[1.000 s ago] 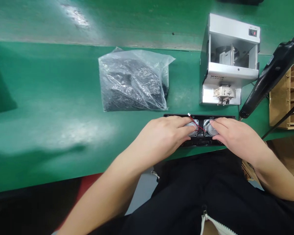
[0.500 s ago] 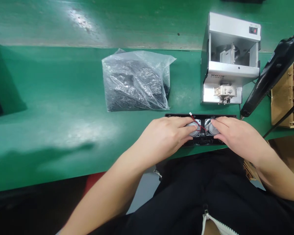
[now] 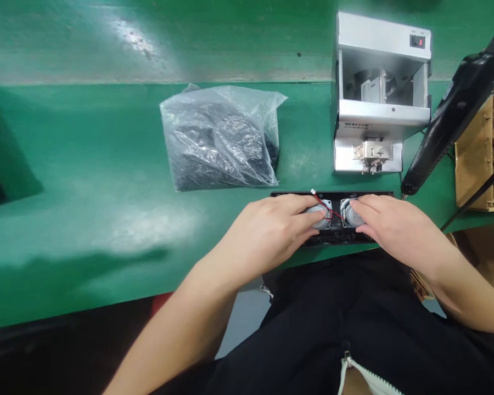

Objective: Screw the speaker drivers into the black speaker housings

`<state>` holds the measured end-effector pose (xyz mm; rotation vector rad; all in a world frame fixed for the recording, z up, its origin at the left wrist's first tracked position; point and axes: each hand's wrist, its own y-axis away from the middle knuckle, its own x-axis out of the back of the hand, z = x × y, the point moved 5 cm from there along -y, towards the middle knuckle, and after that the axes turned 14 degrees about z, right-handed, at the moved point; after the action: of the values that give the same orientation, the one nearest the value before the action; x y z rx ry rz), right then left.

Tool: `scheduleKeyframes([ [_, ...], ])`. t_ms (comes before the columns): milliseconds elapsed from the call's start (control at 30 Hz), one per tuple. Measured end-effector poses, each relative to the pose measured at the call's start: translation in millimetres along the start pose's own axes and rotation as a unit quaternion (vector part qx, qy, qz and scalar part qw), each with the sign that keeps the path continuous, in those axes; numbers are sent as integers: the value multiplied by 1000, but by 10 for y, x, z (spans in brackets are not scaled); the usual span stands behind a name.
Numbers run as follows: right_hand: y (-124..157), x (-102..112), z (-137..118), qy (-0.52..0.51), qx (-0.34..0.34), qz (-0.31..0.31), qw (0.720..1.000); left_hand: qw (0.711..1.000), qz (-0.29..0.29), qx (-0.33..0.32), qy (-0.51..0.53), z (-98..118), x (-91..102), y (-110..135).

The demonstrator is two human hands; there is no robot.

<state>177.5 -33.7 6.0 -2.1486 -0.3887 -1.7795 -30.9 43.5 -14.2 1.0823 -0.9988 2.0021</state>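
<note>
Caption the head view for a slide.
Left hand and right hand each touch a round speaker in a black case.

Hands (image 3: 271,227) on speakers (image 3: 353,218) (apparently)

One head-worn camera looks forward and steeply down — from above the person's dark clothing (image 3: 333,318) at the lower edge, across the green desk (image 3: 107,137) — close enough to take in the left hand (image 3: 282,222) and right hand (image 3: 389,219), both right of centre.

Spkrs (image 3: 353,218) matt metal; housing (image 3: 336,237) prob. glossy plast.; bag (image 3: 224,144) crinkly plast.
</note>
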Motion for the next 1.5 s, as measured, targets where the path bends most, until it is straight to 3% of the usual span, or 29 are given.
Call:
scheduleKeyframes([
  [600,-2,14,-48,32,28,-5,999,1000,20,-22,-5,19,-25,11],
  [1100,-35,1,12,20,39,-16,999,1000,-17,14,9,-25,-59,-10],
  [1500,0,-49,94,-17,52,34,998,1000,-15,17,8,-30,-66,-18],
])
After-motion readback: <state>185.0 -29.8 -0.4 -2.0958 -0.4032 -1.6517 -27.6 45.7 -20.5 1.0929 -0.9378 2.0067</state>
